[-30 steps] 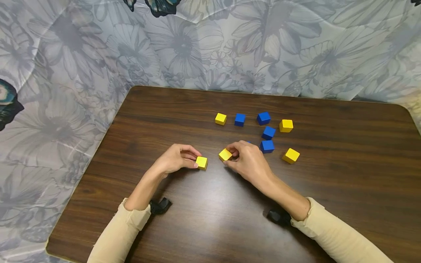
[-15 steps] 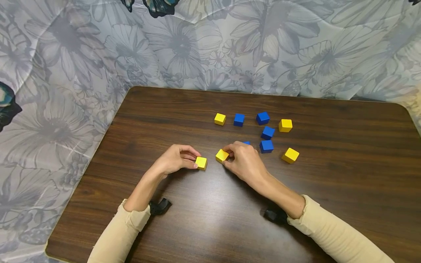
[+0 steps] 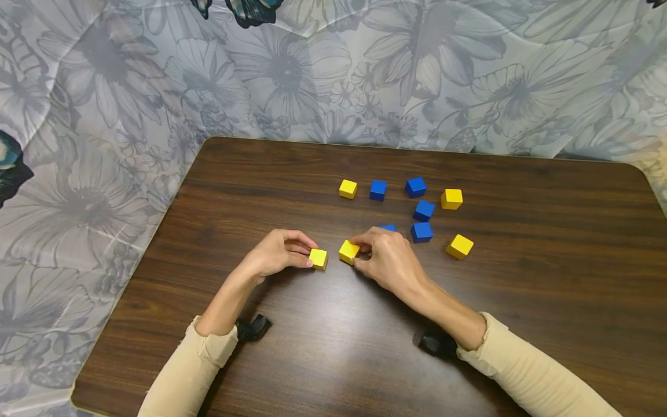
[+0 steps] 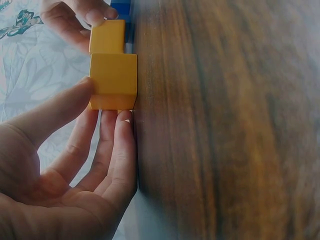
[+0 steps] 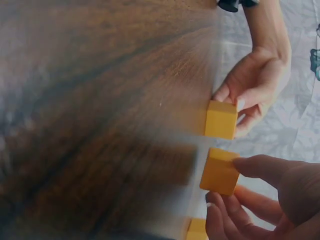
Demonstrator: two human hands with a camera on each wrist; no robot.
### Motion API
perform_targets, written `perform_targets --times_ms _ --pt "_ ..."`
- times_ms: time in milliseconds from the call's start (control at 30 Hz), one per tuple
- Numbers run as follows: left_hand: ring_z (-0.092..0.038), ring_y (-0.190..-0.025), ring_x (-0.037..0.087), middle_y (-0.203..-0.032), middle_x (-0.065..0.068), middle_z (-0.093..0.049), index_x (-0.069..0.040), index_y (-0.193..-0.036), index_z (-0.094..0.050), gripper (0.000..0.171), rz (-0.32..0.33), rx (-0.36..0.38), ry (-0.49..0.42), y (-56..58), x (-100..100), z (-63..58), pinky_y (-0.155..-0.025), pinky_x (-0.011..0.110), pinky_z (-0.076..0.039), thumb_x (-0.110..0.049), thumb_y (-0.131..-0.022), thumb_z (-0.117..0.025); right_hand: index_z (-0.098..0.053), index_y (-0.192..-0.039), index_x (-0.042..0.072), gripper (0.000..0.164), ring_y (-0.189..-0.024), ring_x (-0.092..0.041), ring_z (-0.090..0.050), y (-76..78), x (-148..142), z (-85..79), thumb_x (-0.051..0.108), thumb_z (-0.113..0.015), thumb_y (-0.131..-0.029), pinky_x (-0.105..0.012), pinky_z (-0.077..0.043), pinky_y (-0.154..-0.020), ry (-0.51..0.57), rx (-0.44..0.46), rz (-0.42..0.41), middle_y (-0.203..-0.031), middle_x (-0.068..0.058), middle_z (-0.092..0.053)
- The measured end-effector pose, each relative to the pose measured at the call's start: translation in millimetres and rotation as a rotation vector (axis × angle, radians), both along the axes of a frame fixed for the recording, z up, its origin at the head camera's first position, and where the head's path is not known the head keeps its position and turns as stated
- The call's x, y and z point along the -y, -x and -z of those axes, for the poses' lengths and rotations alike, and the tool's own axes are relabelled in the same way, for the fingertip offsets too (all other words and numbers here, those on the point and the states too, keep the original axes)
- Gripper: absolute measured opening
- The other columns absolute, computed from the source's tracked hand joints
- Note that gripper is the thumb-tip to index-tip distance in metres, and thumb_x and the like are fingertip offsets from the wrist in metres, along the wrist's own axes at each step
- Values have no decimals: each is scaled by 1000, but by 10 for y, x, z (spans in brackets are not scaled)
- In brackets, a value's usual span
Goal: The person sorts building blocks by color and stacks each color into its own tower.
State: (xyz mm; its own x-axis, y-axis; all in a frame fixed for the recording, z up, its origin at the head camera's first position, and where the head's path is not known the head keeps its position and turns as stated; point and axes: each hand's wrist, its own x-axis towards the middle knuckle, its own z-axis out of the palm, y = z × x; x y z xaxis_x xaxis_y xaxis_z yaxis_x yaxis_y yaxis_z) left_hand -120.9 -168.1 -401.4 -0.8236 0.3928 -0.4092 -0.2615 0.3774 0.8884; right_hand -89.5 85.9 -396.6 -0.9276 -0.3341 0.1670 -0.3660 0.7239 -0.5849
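Note:
Between thumb and fingers, my left hand (image 3: 275,252) holds a yellow cube (image 3: 318,259) at the middle of the table. A second yellow cube (image 3: 348,252) is pinched by my right hand (image 3: 393,255), just right of the first. A small gap separates the two cubes in the head view. From the left wrist, the near cube (image 4: 114,80) partly covers the other one (image 4: 107,36). The right wrist view shows the right hand's cube (image 5: 220,171) slightly tilted. Part of a blue cube (image 3: 388,227) shows behind my right hand, which hides the rest.
Behind the hands lie a yellow cube (image 3: 348,189), a blue cube (image 3: 378,190) and another blue cube (image 3: 416,187). Two more blue cubes (image 3: 424,211) stand right of my right hand, with two yellow cubes (image 3: 460,247) beyond. A floral cloth (image 3: 286,75) hangs behind the brown table (image 3: 547,243).
My right hand has moved left and slightly nearer with its yellow cube, closing part of the gap to the other cube. More of the blue cube behind it shows. My left hand has stayed put.

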Motion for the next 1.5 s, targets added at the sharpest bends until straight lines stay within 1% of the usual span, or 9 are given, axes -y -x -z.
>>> perform_targets --times_ms 200,667,967,1167,1500 --pt "-67 -95 21 -108 13 -70 0 -109 -70 29 -2 3 -4 10 -5 7 -78 28 -55 8 -81 -76 -77 -107 6 30 -77 -13 -66 -17 26 8 9 -81 -78 -25 -54 -65 21 7 -40 -90 -2 -71" --pt "-67 -95 22 -110 14 -69 1 -110 -70 29 6 -5 -15 6 -2 13 -79 30 -56 9 -82 -75 -77 -104 8 29 -80 -12 -65 -26 122 5 10 -84 -76 -24 -53 -68 40 79 -71 -92 1 -70" --pt "-67 -96 22 -109 14 -69 1 -110 -70 29 -3 2 -11 -1 -5 4 -78 30 -56 9 -83 -74 -77 -102 6 27 -78 -12 -65 -5 185 19 8 -84 -76 -22 -53 -67 30 91 -99 -92 0 -70" --pt "-67 -96 23 -110 15 -69 2 -110 -69 29 4 -11 -19 -4 -1 7 -78 30 -56 8 -83 -75 -77 -101 7 27 -78 -11 -65 11 212 27 10 -85 -76 -22 -52 -67 9 87 -109 -91 1 -69" --pt "-66 -97 23 -112 17 -68 3 -112 -68 30 5 -16 -5 -2 1 3 -79 29 -56 6 -83 -76 -77 -102 8 28 -79 -11 -66 25 216 29 8 -85 -76 -22 -53 -68 11 88 -121 -90 1 -70"
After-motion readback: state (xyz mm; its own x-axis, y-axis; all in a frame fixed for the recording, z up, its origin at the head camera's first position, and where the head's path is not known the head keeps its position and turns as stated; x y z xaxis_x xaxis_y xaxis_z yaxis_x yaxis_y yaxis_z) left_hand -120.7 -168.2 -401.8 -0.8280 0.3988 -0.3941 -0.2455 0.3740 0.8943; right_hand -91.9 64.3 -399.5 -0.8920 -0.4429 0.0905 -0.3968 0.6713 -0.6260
